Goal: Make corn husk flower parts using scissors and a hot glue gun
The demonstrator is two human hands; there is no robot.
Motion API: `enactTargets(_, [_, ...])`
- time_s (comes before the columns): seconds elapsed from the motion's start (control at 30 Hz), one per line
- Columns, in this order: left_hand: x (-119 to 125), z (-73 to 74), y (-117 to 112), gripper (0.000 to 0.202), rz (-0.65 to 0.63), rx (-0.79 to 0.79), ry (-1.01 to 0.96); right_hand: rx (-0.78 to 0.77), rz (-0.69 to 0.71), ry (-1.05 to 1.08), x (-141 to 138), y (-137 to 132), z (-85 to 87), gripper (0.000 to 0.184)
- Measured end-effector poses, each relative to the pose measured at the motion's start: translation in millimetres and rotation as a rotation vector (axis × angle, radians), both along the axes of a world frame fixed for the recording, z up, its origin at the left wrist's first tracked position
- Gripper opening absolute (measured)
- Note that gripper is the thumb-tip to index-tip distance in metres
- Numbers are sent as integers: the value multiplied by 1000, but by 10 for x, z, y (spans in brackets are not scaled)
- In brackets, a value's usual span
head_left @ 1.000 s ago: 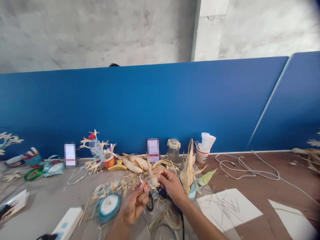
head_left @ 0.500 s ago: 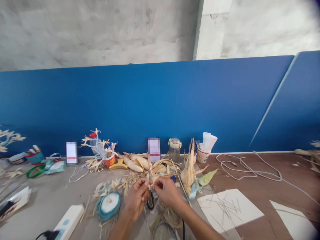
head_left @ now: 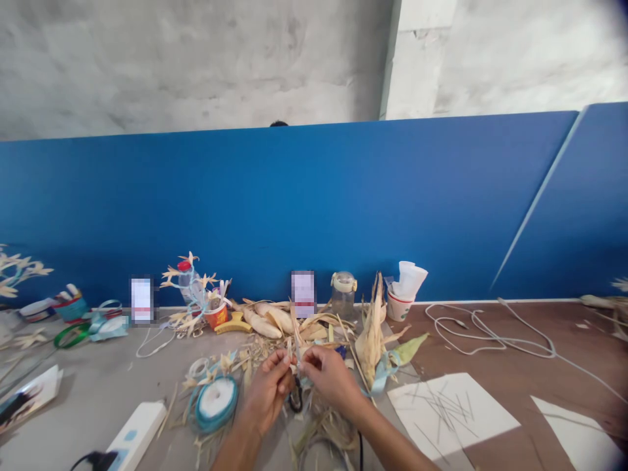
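My left hand and my right hand meet over the middle of the table, fingertips almost touching. Both are closed in a pinch on a slim, pale corn husk strip that points upward between them. The fingers hide its lower end. A black loop shows just below the fingertips. Dried husk scraps lie beneath and around both hands. Left of my left hand is a spool of blue ribbon. To the right of my right hand stands a bundle of dried husks with pale blue ribbon at its base.
Behind the hands lie husked pieces, a phone and a clear jar. A paper cup stands right of them. Thin dark sticks rest on white paper. A power strip lies front left; a blue partition closes the back.
Both hands keep nearly the same place and pinch, with only slight finger movement at the husk strip. More dark hair of a person shows above the partition.
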State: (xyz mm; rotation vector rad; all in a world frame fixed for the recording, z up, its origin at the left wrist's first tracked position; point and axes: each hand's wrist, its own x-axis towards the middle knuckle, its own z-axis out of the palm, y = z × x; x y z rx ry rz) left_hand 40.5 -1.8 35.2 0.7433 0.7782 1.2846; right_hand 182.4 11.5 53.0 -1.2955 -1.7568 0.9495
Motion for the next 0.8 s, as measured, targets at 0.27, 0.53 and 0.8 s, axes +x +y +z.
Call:
enactTargets(0.27, [35, -18, -3, 37, 77, 8, 100, 14, 2, -197, -13, -63, 39, 14])
enactTargets(0.53, [52, -64, 18, 40, 136, 6, 199, 40, 41, -455, -17, -94, 28, 20])
enactTargets(0.8, [49, -54, 19, 43, 140, -4, 212, 13, 32, -458, -22, -83, 38, 21])
